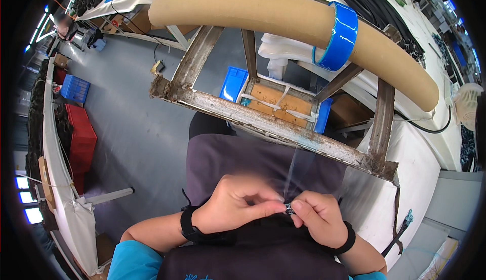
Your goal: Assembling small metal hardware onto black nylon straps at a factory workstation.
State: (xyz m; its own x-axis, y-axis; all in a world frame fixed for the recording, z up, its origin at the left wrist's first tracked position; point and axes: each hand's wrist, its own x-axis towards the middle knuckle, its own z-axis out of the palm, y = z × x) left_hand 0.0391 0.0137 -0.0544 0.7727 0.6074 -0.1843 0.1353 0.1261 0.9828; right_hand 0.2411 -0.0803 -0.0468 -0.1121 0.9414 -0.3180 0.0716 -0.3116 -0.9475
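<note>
Both of my hands meet over my lap, in front of a dark apron. My left hand (238, 204) is bent into a pinch, its thumb tip against a small dark piece with pale markings (289, 208). My right hand (320, 217) pinches the same piece between thumb and curled fingers, covering most of it. From my fingertips a thin, see-through strip (292, 171) rises toward the rusty metal frame (243, 115); blur hides how it joins the piece.
Across the frame lies a long cardboard tube (243, 8) carrying a blue tape roll (344, 36). Below are a board tied with white strips (278, 103) and blue bins (234, 83). A white-covered table (405, 163) stands right; red boxes (80, 138) stand left.
</note>
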